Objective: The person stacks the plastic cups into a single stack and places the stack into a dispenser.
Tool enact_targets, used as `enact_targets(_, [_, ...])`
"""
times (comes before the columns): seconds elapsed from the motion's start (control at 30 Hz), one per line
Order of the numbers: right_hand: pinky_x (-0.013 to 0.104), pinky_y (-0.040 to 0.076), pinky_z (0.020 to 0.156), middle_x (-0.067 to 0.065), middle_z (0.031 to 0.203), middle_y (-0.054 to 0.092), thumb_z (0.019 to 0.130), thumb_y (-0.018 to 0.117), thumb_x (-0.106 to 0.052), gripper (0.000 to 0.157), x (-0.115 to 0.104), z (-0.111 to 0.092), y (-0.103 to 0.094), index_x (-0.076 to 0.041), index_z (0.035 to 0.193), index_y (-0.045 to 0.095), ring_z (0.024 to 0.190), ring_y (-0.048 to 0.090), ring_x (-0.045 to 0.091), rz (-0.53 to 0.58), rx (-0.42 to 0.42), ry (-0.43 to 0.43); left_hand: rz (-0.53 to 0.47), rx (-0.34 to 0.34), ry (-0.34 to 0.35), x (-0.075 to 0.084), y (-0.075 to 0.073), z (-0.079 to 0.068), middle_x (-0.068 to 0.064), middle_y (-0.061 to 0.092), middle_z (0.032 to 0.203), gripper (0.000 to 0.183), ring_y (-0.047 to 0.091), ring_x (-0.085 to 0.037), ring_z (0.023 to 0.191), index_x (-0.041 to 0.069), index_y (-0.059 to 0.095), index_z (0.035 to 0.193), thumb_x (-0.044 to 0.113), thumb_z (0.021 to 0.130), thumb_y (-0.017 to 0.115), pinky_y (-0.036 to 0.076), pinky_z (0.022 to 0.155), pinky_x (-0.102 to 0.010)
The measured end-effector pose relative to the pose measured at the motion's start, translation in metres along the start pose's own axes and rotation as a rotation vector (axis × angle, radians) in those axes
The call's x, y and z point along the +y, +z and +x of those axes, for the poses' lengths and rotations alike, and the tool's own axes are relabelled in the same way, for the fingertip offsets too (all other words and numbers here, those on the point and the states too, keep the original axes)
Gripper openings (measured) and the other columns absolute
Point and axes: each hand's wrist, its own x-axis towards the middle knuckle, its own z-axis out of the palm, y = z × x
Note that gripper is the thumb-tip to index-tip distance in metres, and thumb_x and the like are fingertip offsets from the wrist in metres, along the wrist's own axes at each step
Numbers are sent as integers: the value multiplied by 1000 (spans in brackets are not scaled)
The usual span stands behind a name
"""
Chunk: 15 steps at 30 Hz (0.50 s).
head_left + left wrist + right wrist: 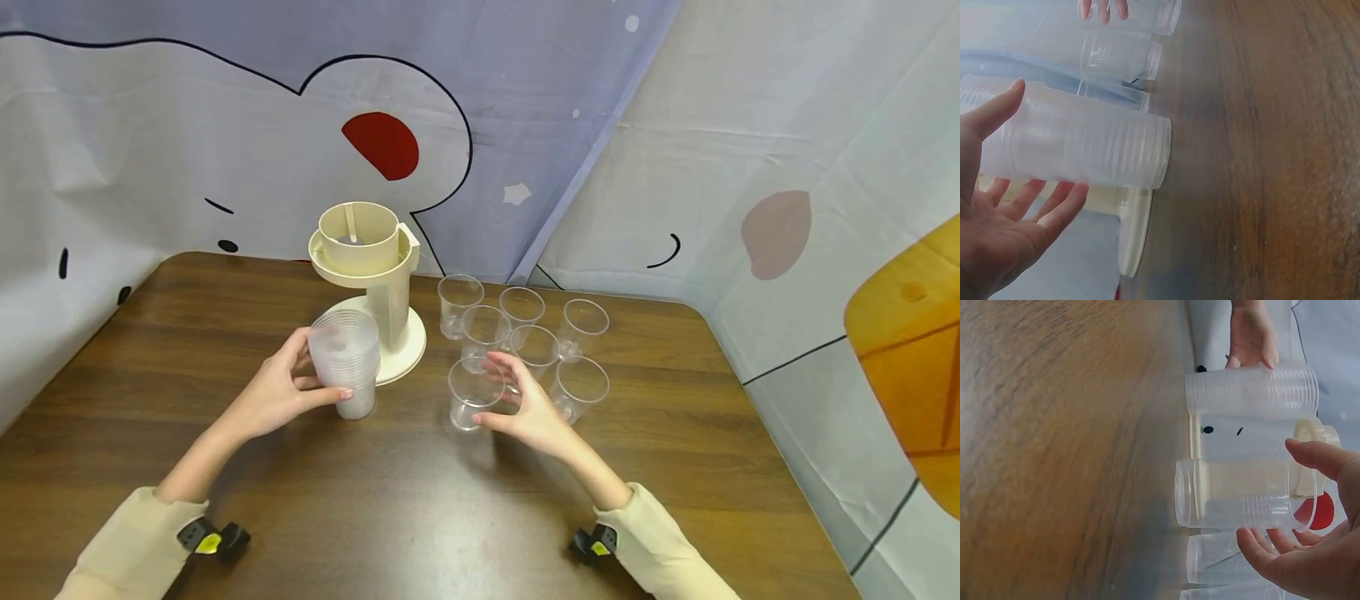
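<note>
My left hand point(281, 387) holds a tall stack of nested clear plastic cups point(347, 358), thumb on the near side and fingers on the far side. The stack is upright, its bottom at or close to the tabletop; I cannot tell whether it touches. My right hand point(528, 412) is around a single clear plastic cup point(1247, 494), which stands upright on the table, with the thumb in front and fingers curved behind its upper part. Several more single cups point(585, 382) stand behind and to the right of that hand. Behind the stack is a cream plastic stand point(388, 304).
The stand has a round base point(412, 342) and an open cylinder point(360, 237) inside a ring on top. A brown wooden table point(420, 517) bears everything. Printed cloth point(247, 150) hangs behind the table and along its right side.
</note>
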Motion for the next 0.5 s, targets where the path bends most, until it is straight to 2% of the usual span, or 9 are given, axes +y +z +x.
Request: enact_targets(0.5, [60, 46, 98, 27, 139, 47, 73, 78, 1, 80, 4, 5, 2, 3, 140, 34, 126, 49, 39, -19, -9, -5, 15, 8, 8, 0, 1, -1, -16, 47, 132, 73, 53, -40, 121, 7, 35, 134, 13, 78, 81, 59, 85, -36])
